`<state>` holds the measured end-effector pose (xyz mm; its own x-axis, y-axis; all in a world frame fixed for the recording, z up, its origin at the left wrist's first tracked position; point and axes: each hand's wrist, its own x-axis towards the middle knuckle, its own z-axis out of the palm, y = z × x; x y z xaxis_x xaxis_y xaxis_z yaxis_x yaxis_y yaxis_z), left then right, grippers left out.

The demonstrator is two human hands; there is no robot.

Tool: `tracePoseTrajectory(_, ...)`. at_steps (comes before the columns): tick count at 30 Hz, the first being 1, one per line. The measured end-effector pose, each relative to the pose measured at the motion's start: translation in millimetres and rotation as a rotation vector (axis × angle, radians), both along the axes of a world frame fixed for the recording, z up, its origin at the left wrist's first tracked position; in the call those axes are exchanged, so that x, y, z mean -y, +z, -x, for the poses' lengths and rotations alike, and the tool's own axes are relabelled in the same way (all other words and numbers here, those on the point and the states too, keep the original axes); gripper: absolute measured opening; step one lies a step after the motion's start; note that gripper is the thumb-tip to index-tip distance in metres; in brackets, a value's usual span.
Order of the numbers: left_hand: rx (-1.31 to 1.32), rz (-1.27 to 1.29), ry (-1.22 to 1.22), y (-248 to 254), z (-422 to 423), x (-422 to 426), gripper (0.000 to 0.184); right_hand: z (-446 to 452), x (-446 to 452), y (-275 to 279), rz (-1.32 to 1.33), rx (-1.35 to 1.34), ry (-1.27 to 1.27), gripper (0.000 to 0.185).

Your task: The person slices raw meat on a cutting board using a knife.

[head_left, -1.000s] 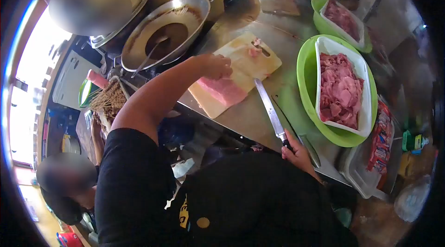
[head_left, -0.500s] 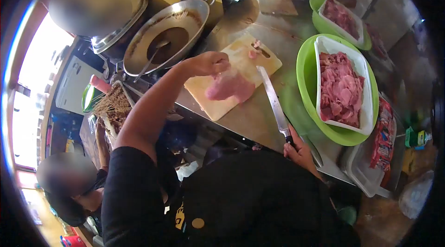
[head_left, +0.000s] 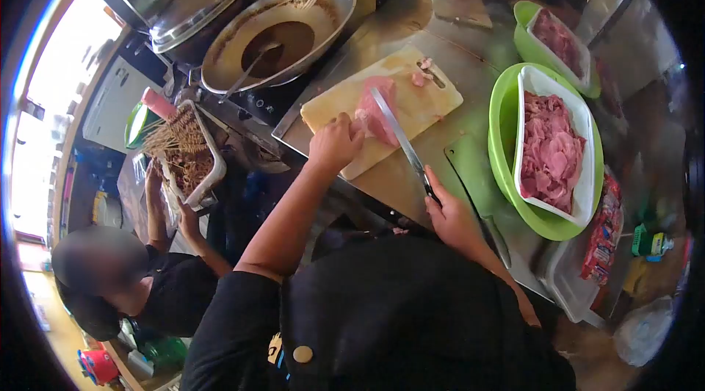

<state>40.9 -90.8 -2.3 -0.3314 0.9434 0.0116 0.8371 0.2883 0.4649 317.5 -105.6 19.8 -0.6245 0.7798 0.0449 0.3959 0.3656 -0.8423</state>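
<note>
A pale wooden-coloured cutting board (head_left: 426,108) lies at an angle on the steel counter, with a slab of pink meat (head_left: 377,113) on it. My left hand (head_left: 336,143) grips the near left end of the meat, fingers closed. My right hand (head_left: 446,207) is wrapped round the black handle of a long knife (head_left: 400,134), whose blade lies over the right side of the meat. Small meat scraps (head_left: 419,78) sit by the board's handle slot. To the right, a white tray (head_left: 523,138) of sliced meat (head_left: 549,149) rests in a green basin (head_left: 501,108).
A second knife (head_left: 493,235) lies on the counter near my right forearm. Behind are a wok (head_left: 336,18) with dark sauce and a lidded pot (head_left: 192,27). At left, a co-worker (head_left: 176,281) holds a tray (head_left: 217,165) of skewers. A red packet (head_left: 604,233) lies right.
My left hand has come down and nearer to me, and the meat it held raised now rests on the board. My right hand has brought the knife blade leftward over the meat.
</note>
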Motion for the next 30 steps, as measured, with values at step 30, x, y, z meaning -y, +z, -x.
tracePoseTrajectory(30, 0.076, -0.315, 0.071, -22, -11, -21, 0.016, 107, -38, -17, -0.193, 0.222, -0.035, 0.055)
